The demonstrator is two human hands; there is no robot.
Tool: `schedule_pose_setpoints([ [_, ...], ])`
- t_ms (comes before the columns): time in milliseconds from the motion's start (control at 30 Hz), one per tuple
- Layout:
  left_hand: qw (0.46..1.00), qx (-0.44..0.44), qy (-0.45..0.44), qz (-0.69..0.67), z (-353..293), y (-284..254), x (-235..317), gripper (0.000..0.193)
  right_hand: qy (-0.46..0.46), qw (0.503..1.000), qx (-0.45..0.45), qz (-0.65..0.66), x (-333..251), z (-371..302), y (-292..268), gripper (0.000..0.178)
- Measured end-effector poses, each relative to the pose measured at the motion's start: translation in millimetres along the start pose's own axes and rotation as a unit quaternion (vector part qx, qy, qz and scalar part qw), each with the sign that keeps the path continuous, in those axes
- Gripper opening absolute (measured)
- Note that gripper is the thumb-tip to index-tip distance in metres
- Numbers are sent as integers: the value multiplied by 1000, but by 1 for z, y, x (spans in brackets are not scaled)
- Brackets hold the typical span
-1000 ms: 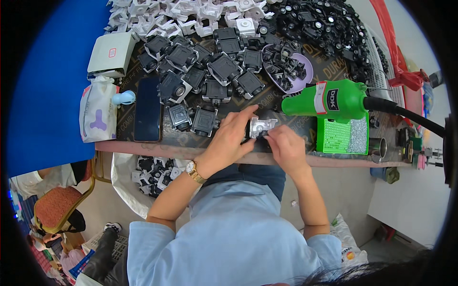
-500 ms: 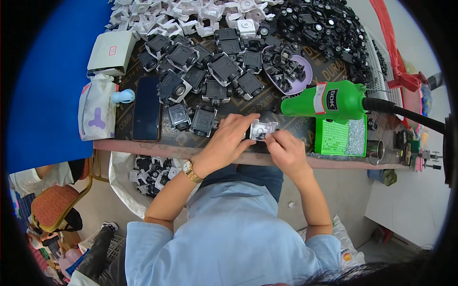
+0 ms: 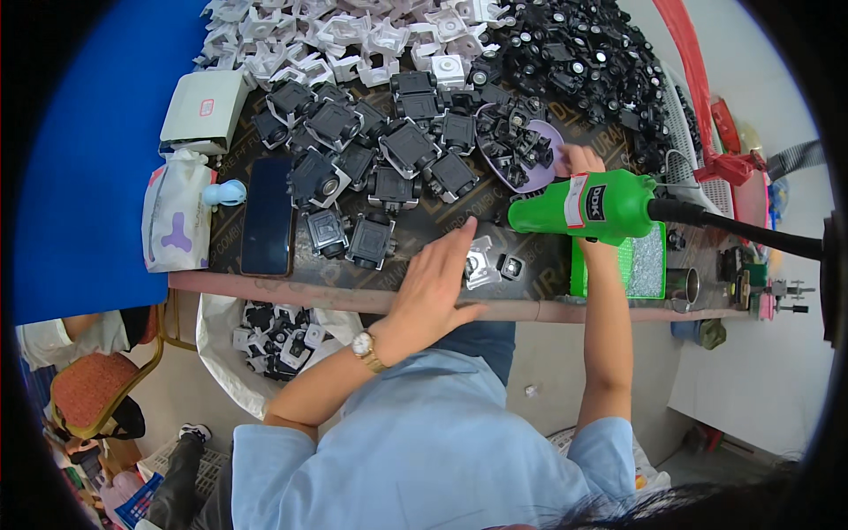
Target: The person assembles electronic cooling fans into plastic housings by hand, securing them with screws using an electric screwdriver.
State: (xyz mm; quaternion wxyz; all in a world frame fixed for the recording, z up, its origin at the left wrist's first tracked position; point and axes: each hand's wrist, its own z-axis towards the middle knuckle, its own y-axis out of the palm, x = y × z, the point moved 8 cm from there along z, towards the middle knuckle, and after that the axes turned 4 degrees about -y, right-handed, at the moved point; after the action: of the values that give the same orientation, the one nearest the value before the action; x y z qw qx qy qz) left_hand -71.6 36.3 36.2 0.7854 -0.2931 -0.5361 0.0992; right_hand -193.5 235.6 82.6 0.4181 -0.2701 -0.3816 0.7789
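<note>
Right hand (image 3: 580,161) moved forward — at purple tray (image 3: 549,134), left hand (image 3: 433,287), thumb spread

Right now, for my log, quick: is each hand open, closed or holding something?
Left hand: open, beside the white part.
Right hand: by the bowl, partly behind the green tool; its grip cannot be told.

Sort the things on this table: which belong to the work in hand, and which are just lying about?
Likely job:
- white housing beside left hand
- small black part
- purple dish near right hand
- green tool

Likely lying about:
- phone
- white packet
- pale box
</note>
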Motion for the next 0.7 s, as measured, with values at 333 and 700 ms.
schedule_pose_setpoints([
  [333,997,60,-33,40,-4,0,-10,67,122,975,40,179,2,-26,-16,11],
  [700,992,60,-40,107,-3,8,-4,66,133,971,-32,197,-113,-73,-10,14],
])
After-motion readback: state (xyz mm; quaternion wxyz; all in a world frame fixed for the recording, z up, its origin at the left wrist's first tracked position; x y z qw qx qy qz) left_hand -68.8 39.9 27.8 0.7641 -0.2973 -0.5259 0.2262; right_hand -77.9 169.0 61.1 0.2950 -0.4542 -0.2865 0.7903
